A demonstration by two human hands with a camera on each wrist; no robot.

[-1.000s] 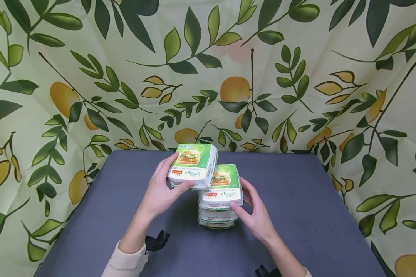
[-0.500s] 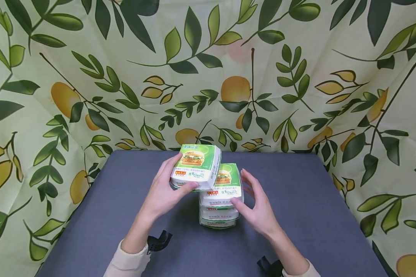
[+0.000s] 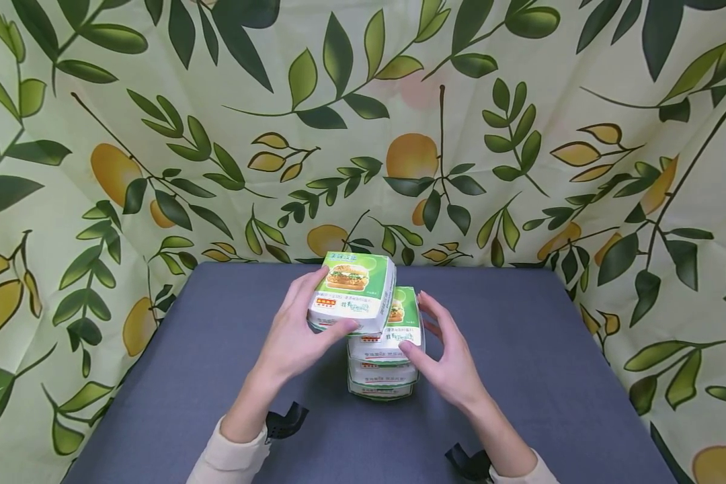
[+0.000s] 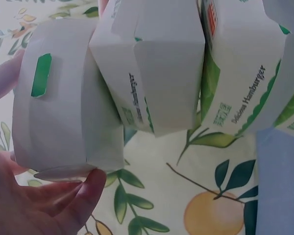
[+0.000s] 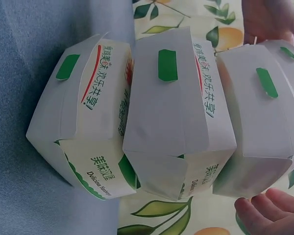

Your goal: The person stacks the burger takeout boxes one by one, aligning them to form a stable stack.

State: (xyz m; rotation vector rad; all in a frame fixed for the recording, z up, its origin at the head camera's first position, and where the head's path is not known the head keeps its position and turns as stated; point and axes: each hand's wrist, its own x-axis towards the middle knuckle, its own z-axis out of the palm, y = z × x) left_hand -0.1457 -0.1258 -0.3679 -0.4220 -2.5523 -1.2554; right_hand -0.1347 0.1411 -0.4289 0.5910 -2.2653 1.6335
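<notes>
My left hand [image 3: 290, 336] grips a green and white hamburger box [image 3: 351, 289] at its left side, thumb at the front and fingers at the back. This box hangs over the left part of a stack of similar boxes [image 3: 381, 373], covering part of the top one. In the left wrist view the held box [image 4: 54, 107] shows its white wall and green tab. My right hand [image 3: 450, 363] is at the right side of the stack's top box [image 5: 259, 122], with its thumb near the front corner. Its fingertips [image 5: 242, 201] reach the box's side wall in the right wrist view.
A dark blue-grey cloth covers the table [image 3: 218, 363], and the stack stands near its middle. Behind and at both sides hangs a leaf-and-fruit patterned curtain [image 3: 351, 134]. Black straps, one of them a left strap [image 3: 287, 421], sit at both wrists.
My left hand has shifted the held box to the right, so it covers more of the top box. My right hand and the stack have stayed nearly still.
</notes>
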